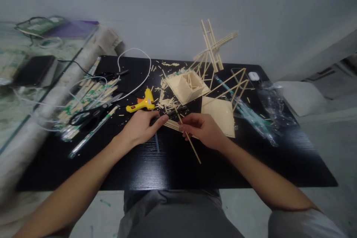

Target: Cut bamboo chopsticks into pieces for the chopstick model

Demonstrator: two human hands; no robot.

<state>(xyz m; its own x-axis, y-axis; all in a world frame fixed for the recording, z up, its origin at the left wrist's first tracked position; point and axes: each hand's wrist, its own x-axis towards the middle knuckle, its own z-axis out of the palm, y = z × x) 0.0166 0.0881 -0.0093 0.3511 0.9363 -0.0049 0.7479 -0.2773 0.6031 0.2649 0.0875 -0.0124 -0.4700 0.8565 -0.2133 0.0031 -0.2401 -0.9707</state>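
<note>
The stick (194,150) is thin, straight pale wood, held over the black table (217,171), whose faintly grained top throws back a bright glare. A row of like sticks (173,124) lies flat below the hands. Beyond are short, scattered offcuts (167,102), a walled wooden box (191,85) on a thin base, a cross (213,49) of paired slats and a smooth, flat board (219,115). The glue gun (142,102) is glossy yellow plastic; the glue stick (157,143) is translucent and bluish; crumpled clear wrap (275,100) lies at far right.

The stick's long axis slants: its near end points toward the person and rightward, its far end leftward to the offcuts. The right hand (208,128) pinches it between thumb and fingertips, above its middle.

The left hand (142,124) is at a dark tool (178,112), thumb stretched out rightward. Its other fingers are mostly hidden, so I cannot tell how tightly they close. The tool's shape is blurred, and the right hand covers part of the row.
</note>
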